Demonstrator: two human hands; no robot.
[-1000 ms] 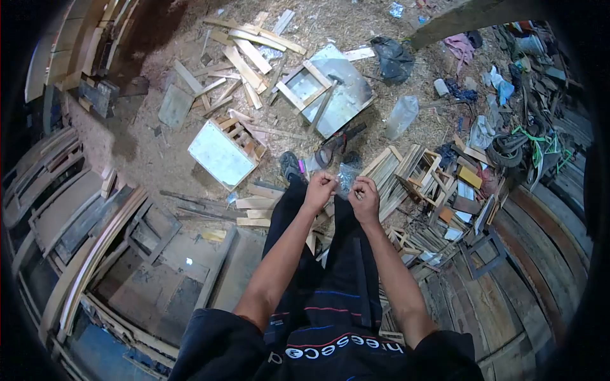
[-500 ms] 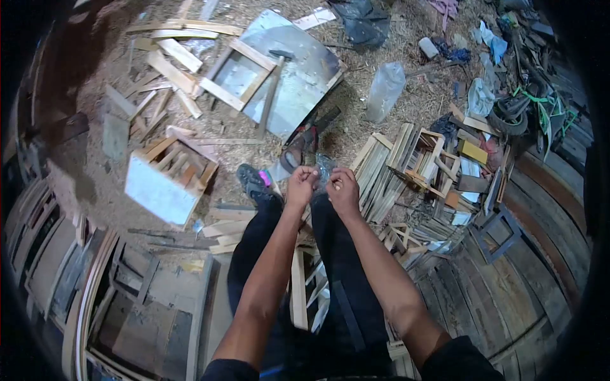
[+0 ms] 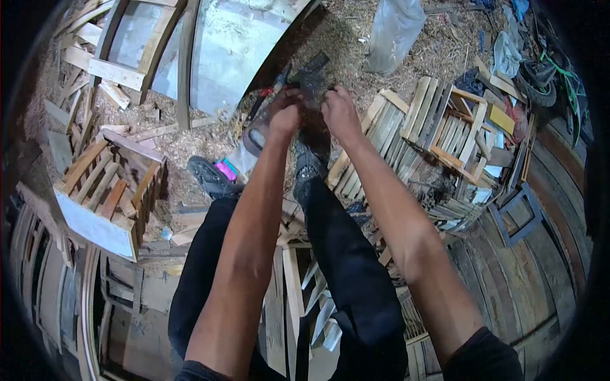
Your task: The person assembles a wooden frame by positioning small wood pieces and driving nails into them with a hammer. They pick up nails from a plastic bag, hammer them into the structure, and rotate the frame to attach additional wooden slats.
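Note:
My left hand [image 3: 286, 115] reaches forward over the floor, its fingers curled inward and partly in shadow. Just beside it, my right hand [image 3: 340, 114] has bent fingers pressed together. Between the two hands is a dark, see-through film that looks like a clear plastic bag [image 3: 314, 124]; its contents cannot be made out. Close beyond the left fingers lie a tool with red on its handle [image 3: 265, 93] and a dark block-like piece [image 3: 314, 63]. Below the left hand, a roll or ring-shaped item [image 3: 256, 138] lies near a pink-and-blue packet [image 3: 226, 169].
A large pale panel [image 3: 232, 47] with a wooden frame [image 3: 117, 75] on it lies ahead. Wooden crates stand at left [image 3: 95, 219] and right [image 3: 460, 130]. A translucent bag [image 3: 395, 35] rests on the shavings. Slats [image 3: 375, 149] are stacked by my right arm.
My view has moved closer and lower toward the floor. Both hands have reached farther forward, nearer the red-handled tool, and are slightly wider apart. The legs are farther apart.

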